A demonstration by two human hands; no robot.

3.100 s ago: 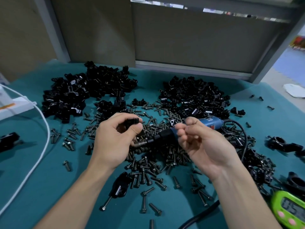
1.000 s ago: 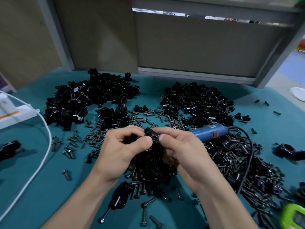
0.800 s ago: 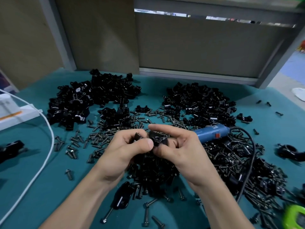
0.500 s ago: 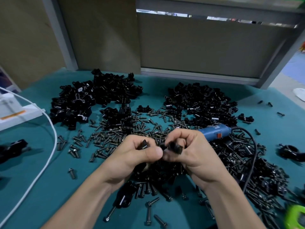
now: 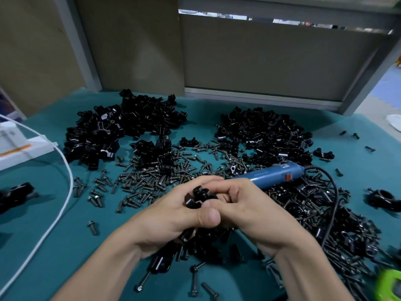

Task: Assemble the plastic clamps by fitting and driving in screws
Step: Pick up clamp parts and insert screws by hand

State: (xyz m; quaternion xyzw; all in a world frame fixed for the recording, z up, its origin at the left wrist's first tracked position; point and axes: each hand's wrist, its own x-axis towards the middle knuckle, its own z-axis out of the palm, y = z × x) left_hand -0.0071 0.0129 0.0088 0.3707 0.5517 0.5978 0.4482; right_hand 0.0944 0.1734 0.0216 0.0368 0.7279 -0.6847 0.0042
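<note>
spreading across the teal table (image 5: 43, 235), heaps of screws (image 5: 152, 179) lie beneath both hands. left hand (image 5: 173, 216) and right hand (image 5: 256, 216) meet above them, fingers curled closely round 1 black clamp (image 5: 196, 197), its top showing between the knuckles.

On the desk (image 5: 43, 235), 2 piles of clamp parts at the back: left pile (image 5: 121, 129), right pile (image 5: 264, 135). Between and before them, loose screws (image 5: 152, 177). Atop the screws, right of centre, screwdriver (image 5: 273, 174). Before it, left hand (image 5: 173, 218) and right hand (image 5: 256, 213) joined, clamp (image 5: 198, 196) between. Far left, power strip (image 5: 19, 148).
</note>
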